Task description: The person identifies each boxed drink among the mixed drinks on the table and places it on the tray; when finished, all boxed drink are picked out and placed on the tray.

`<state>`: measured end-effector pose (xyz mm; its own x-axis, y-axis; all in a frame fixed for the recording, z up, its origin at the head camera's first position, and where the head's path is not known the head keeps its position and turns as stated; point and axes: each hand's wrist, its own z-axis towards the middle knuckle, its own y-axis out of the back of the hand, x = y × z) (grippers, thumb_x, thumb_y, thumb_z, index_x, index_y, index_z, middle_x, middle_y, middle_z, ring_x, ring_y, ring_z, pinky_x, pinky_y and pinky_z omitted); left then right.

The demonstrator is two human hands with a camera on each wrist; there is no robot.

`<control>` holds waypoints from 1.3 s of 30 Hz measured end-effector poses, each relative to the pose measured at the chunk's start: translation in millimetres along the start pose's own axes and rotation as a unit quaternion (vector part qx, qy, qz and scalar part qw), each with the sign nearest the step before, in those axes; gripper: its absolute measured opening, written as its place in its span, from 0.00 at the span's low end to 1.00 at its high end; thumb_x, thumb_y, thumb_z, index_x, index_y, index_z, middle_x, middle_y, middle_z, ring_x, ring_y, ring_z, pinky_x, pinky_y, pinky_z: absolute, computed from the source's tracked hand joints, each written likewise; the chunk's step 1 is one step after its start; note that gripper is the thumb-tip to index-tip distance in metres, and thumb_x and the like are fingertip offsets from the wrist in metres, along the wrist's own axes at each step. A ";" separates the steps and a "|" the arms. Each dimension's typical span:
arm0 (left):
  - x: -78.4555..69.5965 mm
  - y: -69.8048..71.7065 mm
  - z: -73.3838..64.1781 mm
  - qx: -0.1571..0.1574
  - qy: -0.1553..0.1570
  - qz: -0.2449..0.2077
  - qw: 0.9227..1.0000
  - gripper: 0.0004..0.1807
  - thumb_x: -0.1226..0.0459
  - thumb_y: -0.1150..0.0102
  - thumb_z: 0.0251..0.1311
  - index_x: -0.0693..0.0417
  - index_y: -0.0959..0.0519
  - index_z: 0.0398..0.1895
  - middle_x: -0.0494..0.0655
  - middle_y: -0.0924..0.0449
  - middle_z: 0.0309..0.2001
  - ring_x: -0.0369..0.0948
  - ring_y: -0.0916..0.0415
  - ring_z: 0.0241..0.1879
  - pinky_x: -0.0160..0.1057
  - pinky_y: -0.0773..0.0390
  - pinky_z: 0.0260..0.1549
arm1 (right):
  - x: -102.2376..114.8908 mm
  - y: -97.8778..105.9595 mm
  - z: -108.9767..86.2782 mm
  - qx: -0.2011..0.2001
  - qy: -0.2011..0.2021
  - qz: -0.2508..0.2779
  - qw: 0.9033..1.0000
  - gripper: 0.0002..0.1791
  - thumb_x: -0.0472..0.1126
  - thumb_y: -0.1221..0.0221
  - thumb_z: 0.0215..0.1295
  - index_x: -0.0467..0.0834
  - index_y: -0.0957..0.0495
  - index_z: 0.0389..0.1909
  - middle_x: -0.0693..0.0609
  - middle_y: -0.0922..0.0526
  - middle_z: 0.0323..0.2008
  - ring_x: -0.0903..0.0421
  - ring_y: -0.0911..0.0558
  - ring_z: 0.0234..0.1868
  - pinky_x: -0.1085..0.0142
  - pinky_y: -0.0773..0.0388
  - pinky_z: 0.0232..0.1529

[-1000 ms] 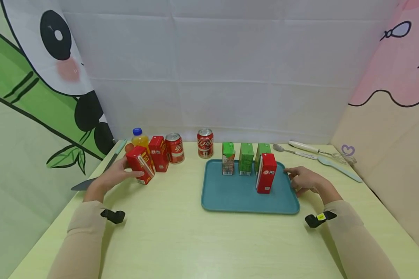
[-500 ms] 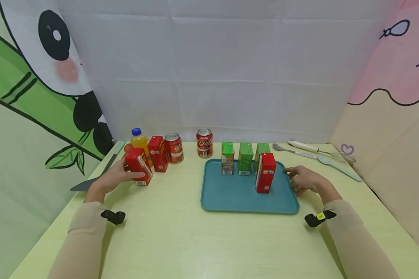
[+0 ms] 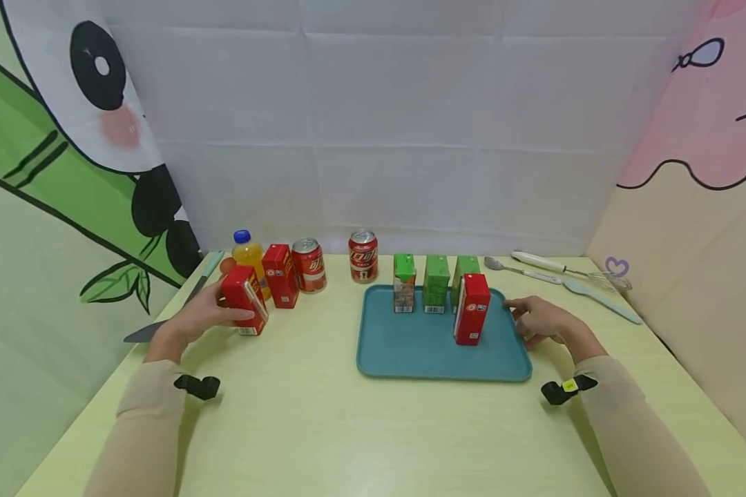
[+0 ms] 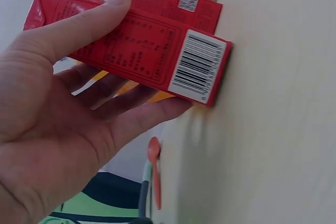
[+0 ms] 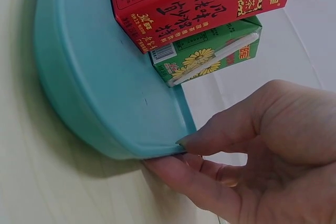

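My left hand (image 3: 195,317) holds a red drink carton (image 3: 245,300), the thumb across one face and the fingers round the far side. In the left wrist view this carton's barcode (image 4: 198,66) is in sight, close over the table. Behind it stand a second red carton (image 3: 281,276) and a bottle of orange drink (image 3: 249,257) with a blue cap. My right hand (image 3: 542,319) pinches the right rim of a teal tray (image 3: 410,355), thumb on top and fingers beneath. Another red carton (image 3: 472,310) stands upright on the tray, before several green cartons (image 3: 436,284).
Two red soda cans, one (image 3: 309,266) beside the red cartons and one (image 3: 363,257) behind the tray, stand near the back curtain. A whisk (image 3: 553,264), a spoon (image 3: 516,269) and a pale spatula (image 3: 603,301) lie at right. A dark-bladed spatula (image 3: 141,334) and an orange spoon (image 4: 154,156) lie at left.
The carton in my left hand has come from a lean to nearly upright, shifting slightly left and nearer to me. My right hand and the tray stay in place.
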<state>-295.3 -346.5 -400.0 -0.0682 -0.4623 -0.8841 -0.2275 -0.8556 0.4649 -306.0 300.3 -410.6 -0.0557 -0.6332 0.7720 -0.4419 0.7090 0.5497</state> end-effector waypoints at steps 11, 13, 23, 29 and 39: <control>-46.3 12.4 -21.4 -0.001 -0.044 0.074 0.996 0.44 0.57 0.28 0.58 0.58 0.42 0.72 0.59 0.30 0.63 0.56 0.34 0.61 0.47 0.21 0.49 | 0.1 2.3 0.8 -0.002 -0.010 -0.008 1.000 0.41 0.24 0.49 0.56 0.28 0.47 0.74 0.30 0.34 0.59 0.45 0.23 0.46 0.54 0.14 0.36; -60.0 8.0 -24.7 -0.003 -0.056 0.081 0.995 0.43 0.57 0.27 0.57 0.56 0.41 0.71 0.57 0.30 0.62 0.55 0.34 0.61 0.46 0.20 0.48 | 0.3 2.6 0.7 -0.002 -0.011 -0.009 1.000 0.41 0.24 0.49 0.56 0.28 0.47 0.74 0.30 0.34 0.59 0.45 0.23 0.45 0.54 0.14 0.36; -115.0 -47.4 -19.7 -0.011 -0.152 0.082 0.985 0.38 0.62 0.26 0.55 0.57 0.34 0.67 0.53 0.24 0.58 0.52 0.27 0.56 0.44 0.18 0.46 | 0.6 1.3 2.6 0.000 -0.014 0.003 1.000 0.40 0.24 0.48 0.57 0.28 0.47 0.74 0.30 0.34 0.59 0.45 0.22 0.44 0.54 0.14 0.36; -131.5 -88.8 -12.4 -0.051 -0.125 0.085 0.987 0.41 0.56 0.26 0.55 0.56 0.35 0.69 0.55 0.26 0.60 0.54 0.28 0.58 0.52 0.18 0.49 | -1.4 -0.6 3.7 0.000 -0.011 -0.001 1.000 0.41 0.24 0.49 0.56 0.28 0.46 0.74 0.30 0.33 0.58 0.45 0.23 0.46 0.54 0.14 0.36; -149.9 -137.0 14.0 -0.059 -0.120 0.073 0.988 0.40 0.50 0.26 0.55 0.51 0.33 0.68 0.50 0.25 0.60 0.52 0.26 0.57 0.50 0.18 0.48 | -2.1 -0.1 3.7 -0.001 -0.012 0.006 1.000 0.41 0.24 0.49 0.56 0.29 0.47 0.74 0.31 0.33 0.58 0.46 0.23 0.44 0.53 0.14 0.36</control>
<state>-267.6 -156.7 -331.8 -0.3238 -0.5265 -0.7861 -0.0839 -0.8116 0.5781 -309.1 300.4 -413.4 -0.0830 -0.6324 0.7702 -0.4389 0.7170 0.5415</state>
